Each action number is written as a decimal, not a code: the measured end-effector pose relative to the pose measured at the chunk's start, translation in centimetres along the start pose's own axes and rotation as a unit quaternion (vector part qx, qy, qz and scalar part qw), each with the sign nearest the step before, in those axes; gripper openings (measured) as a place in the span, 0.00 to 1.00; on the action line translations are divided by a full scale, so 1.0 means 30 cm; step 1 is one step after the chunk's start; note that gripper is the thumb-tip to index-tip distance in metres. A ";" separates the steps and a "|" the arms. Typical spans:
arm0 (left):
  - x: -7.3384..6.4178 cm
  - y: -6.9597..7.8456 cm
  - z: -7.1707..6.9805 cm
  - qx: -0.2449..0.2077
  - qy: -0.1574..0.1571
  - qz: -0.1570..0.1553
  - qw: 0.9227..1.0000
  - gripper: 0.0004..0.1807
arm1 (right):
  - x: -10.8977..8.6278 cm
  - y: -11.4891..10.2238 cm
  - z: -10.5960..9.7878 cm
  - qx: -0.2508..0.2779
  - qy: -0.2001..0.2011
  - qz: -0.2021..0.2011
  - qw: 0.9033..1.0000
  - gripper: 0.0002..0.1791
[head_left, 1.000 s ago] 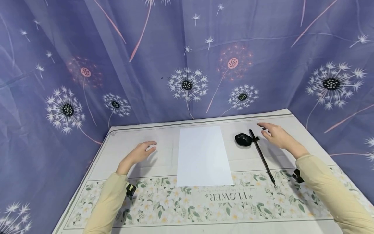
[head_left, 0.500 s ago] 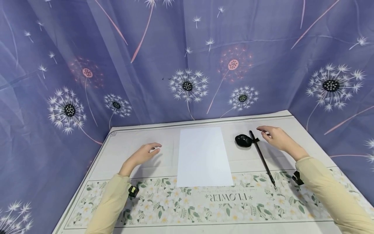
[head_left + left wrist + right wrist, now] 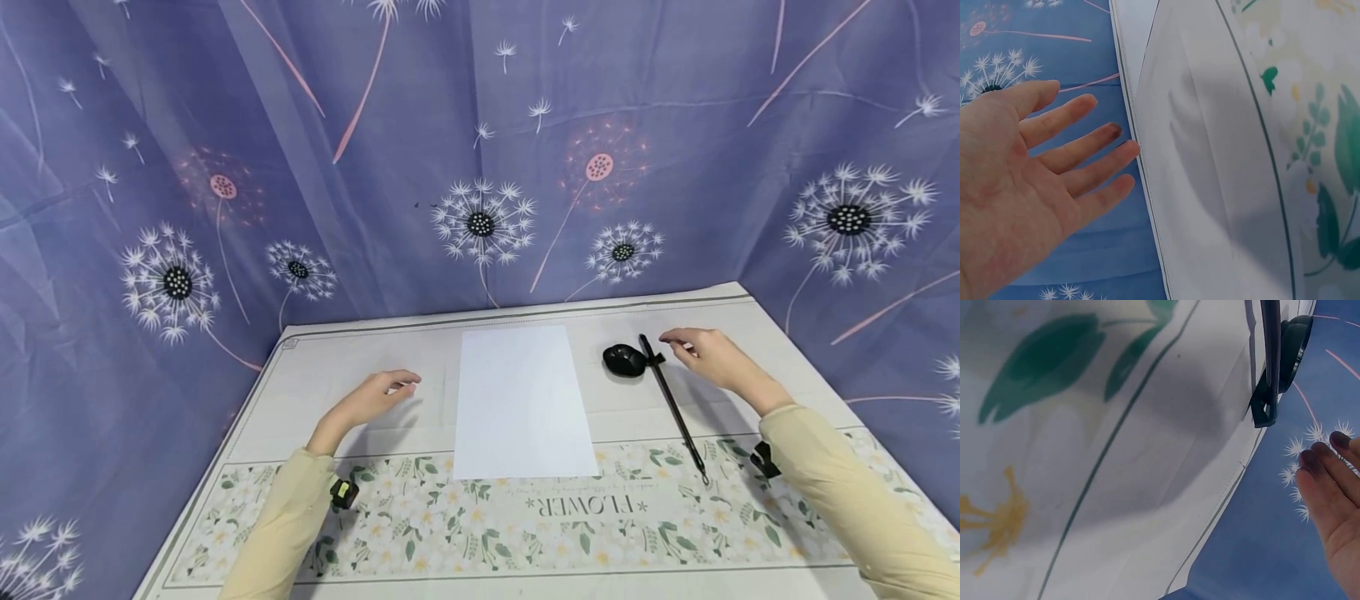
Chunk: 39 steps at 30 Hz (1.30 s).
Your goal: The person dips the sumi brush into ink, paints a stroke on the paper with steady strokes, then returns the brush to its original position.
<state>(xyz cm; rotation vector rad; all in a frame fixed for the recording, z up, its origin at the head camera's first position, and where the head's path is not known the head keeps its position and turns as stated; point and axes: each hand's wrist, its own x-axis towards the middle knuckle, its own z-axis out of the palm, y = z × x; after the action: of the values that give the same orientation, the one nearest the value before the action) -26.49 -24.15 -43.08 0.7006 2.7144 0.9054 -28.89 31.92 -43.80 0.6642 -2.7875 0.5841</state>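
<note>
My left hand (image 3: 369, 398) hovers over the white cloth to the left of a blank sheet of paper (image 3: 525, 404), holding nothing. In the left wrist view its fingers (image 3: 1082, 150) are spread and relaxed, with a dark smudge on one tip. On the other side, my right hand (image 3: 722, 358) is raised just right of a long black brush (image 3: 677, 414) with a loop at its near end. Its fingers bend loosely, with dark stains on the fingertips (image 3: 1311, 461). The brush's far end leans on a small black rest (image 3: 659, 359) beside a round black ink dish (image 3: 624, 360).
The table is covered by a white cloth (image 3: 420, 417) with a floral band (image 3: 405, 525) and the word FLOWER printed upside down. A purple dandelion curtain (image 3: 375, 208) hangs behind and at both sides. Dark wrist cameras (image 3: 344, 493) sit at both cuffs.
My left hand has moved slightly right toward the paper. My right hand has dipped a little and its fingers have drawn closer together. Paper, brush and dish stay in place.
</note>
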 end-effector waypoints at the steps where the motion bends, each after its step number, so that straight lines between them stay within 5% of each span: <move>1: 0.000 0.002 0.001 0.000 -0.002 -0.001 1.000 0.21 | -0.001 0.001 0.001 -0.001 0.001 -0.003 1.000 0.15; 39: -0.001 0.053 0.076 -0.043 -0.028 0.009 0.999 0.20 | -0.029 -0.024 0.007 0.001 -0.029 -0.008 1.000 0.12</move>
<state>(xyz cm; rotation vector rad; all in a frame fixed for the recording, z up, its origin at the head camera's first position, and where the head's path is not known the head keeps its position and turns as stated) -25.12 -21.88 -43.93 0.7236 2.6066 0.9855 -27.81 31.59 -44.01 0.7137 -2.8318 0.5740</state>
